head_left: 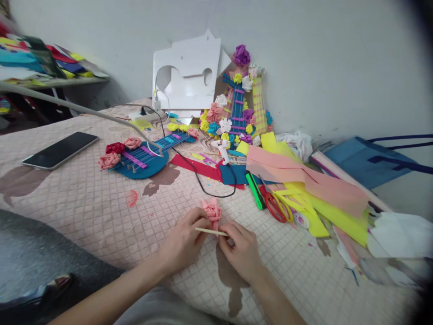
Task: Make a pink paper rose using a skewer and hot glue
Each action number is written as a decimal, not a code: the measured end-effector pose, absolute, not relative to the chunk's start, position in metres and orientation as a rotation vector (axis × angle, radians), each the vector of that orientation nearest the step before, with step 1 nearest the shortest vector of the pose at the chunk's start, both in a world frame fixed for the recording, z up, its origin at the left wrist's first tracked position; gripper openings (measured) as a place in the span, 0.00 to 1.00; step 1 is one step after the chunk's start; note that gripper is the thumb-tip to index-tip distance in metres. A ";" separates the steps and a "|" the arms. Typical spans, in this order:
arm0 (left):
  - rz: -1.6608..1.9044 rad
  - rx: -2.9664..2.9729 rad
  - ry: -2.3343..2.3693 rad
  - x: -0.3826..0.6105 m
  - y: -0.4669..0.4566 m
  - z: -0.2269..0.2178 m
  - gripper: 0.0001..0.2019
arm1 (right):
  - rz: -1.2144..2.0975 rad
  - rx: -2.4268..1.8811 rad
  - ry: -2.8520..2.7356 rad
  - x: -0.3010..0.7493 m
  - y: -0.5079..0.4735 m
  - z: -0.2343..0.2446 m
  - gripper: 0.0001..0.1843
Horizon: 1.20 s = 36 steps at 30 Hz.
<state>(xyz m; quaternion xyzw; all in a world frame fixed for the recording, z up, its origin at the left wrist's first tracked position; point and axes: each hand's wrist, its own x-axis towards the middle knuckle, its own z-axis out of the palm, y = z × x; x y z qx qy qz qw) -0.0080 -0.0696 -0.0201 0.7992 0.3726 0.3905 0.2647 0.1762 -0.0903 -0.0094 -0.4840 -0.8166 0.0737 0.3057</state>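
A pink flower (213, 211) of folded, crumpled strips is held at the fingertips of the left hand (184, 237). A thin, pale stick (210, 231) is gripped by its right end in the right hand (241, 249), slanted slightly between both hands.

The flower (213, 211) is crinkled, matt paper; the stick (211, 231) is smooth, matt wood. The surface (152, 234) has a quilted cloth finish. The phone (61, 150) presents a smooth, glossy face. The glue gun (223, 152), the cutter (255, 190) and the handles of the scissors (269, 198) are smooth plastic. The blue guitar shape (144, 169) is matt, possibly felt; distance limits confirmation.
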 end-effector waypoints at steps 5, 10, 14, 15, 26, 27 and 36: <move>1.068 2.111 0.971 -0.008 -0.071 -0.018 0.07 | 0.264 -1.294 -2.179 0.174 -0.091 -0.009 0.01; 1.099 2.094 0.958 -0.007 -0.071 -0.017 0.08 | 0.212 -1.289 -2.164 0.175 -0.091 -0.012 0.05; 1.123 2.100 0.958 -0.007 -0.070 -0.021 0.09 | 0.170 -1.277 -2.144 0.176 -0.091 -0.013 0.07; 1.121 2.101 0.961 -0.007 -0.070 -0.021 0.09 | 0.170 -1.276 -2.142 0.176 -0.091 -0.013 0.07; 1.191 2.137 0.981 -0.009 -0.069 -0.027 0.11 | 0.163 -1.224 -2.205 0.186 -0.090 -0.010 0.10; 1.194 2.143 0.989 -0.009 -0.069 -0.026 0.10 | 0.146 -1.213 -2.214 0.187 -0.090 -0.009 0.11; 1.198 2.415 1.026 -0.004 -0.069 -0.011 0.03 | 0.136 -1.193 -2.272 0.189 -0.091 -0.001 0.10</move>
